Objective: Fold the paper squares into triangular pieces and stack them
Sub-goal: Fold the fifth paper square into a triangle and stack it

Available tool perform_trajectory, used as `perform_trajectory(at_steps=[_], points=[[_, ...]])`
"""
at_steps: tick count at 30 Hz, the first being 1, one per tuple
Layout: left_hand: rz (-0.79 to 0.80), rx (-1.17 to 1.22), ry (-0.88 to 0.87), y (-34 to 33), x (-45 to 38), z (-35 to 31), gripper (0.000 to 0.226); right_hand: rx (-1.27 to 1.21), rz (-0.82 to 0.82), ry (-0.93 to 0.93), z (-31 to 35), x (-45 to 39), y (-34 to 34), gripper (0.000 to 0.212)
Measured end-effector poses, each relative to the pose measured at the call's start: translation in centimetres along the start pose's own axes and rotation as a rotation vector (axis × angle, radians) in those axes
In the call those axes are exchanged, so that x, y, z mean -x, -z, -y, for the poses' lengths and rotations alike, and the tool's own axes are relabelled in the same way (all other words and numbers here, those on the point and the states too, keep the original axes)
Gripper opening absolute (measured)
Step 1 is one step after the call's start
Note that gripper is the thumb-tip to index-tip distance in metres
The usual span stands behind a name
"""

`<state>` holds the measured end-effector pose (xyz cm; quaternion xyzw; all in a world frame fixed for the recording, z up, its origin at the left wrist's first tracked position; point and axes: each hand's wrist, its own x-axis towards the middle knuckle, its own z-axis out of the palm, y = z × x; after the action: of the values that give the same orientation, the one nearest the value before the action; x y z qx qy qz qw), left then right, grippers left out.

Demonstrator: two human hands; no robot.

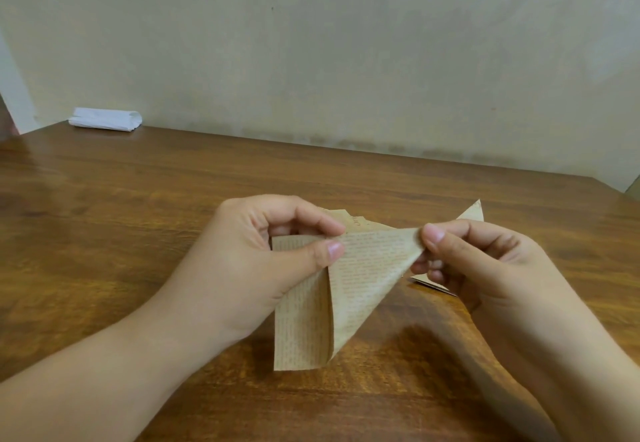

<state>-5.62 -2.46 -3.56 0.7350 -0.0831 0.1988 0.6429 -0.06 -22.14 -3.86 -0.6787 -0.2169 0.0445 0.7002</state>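
Both hands hold one tan paper square printed with fine lines of text (360, 268) up off the brown wooden table (138, 220), between them and just in front of the person. The left hand (273, 251) pinches the sheet near its upper middle, thumb on the near face and curled fingers behind. The right hand (485, 261) pinches the sheet's right corner between thumb and forefinger, its other fingers curled beneath. The sheet is partly folded: a flap slopes from the right hand's corner down to a point near the lower edge, over a narrower panel that hangs below the left hand.

To do this fold well, I judge the right hand should carry its corner across until the edges line up before any crease is pressed. The left hand's pinch should serve as the fixed pivot, so the layers do not slide. Laying the sheet flat on the table and running a fingertip along the fold from the pivot outward would likely give a sharper, straighter edge than creasing in the air.

Beyond and partly under the right hand lie more tan paper pieces (472, 213), one pointed tip showing, probably the stack. Far to the left of the left hand, at the table's back edge, sits a folded white bundle (105, 119).
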Motion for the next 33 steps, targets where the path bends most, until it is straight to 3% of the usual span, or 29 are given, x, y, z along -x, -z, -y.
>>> perform_trajectory(at_steps=[3,7,33], points=[[-0.006,-0.027,-0.005,0.0,0.0,0.1,0.017,-0.009,-0.006,-0.021,0.1,0.1,-0.1,0.045],[0.000,-0.057,-0.012,0.0,0.0,0.1,0.016,-0.038,-0.029,-0.089,0.5,0.2,-0.3,0.010],[-0.027,-0.030,-0.032,-0.2,-0.3,-0.1,0.017,0.030,-0.026,-0.045,1.4,0.4,-0.4,0.012]])
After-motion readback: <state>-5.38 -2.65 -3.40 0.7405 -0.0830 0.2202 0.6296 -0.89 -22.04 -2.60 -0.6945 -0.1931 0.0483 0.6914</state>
